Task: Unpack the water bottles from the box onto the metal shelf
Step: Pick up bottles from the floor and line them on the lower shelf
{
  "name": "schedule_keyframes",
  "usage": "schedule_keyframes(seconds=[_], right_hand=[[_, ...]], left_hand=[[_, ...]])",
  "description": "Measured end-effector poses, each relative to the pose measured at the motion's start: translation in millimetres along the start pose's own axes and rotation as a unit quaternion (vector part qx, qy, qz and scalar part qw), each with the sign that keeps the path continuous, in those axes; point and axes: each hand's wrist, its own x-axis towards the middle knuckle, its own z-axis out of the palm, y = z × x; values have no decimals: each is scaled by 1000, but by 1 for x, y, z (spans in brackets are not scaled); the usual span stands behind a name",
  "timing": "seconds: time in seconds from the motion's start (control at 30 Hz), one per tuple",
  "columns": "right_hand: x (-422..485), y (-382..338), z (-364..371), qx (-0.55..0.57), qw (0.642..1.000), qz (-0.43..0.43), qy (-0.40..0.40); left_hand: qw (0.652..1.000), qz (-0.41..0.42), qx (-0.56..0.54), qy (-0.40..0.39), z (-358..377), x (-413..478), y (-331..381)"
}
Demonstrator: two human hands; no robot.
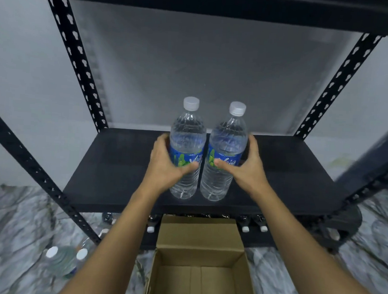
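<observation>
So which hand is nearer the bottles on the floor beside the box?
Left. The left hand grips the left bottle on the shelf, above and right of the floor bottles; the right hand grips the right bottle, farther away.

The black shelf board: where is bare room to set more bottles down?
Bare shelf board lies between the left hand and the left post, and between the right hand and the right post. The middle is crowded: the left bottle and right bottle, each gripped.
</observation>
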Motion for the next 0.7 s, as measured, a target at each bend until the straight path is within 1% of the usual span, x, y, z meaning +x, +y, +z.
schedule_keyframes(seconds=[0.1, 0.23, 0.3, 0.43, 0.7], right_hand=[[-18, 41, 6, 15, 999, 46, -15], [-36, 83, 18, 4, 995, 92, -30], [-38, 95, 23, -1, 995, 93, -26], [-34, 107, 30, 1, 995, 100, -6], [-32, 109, 35, 3, 994, 105, 28]], left_hand=[[998, -32, -44, -12, 16, -22, -39], [995, -55, -79, 14, 42, -41, -80], [994, -67, -77, 25, 49, -42, -89], [992, -82, -85, 40, 55, -37, -98], [993, -73, -90, 24, 54, -35, -101]])
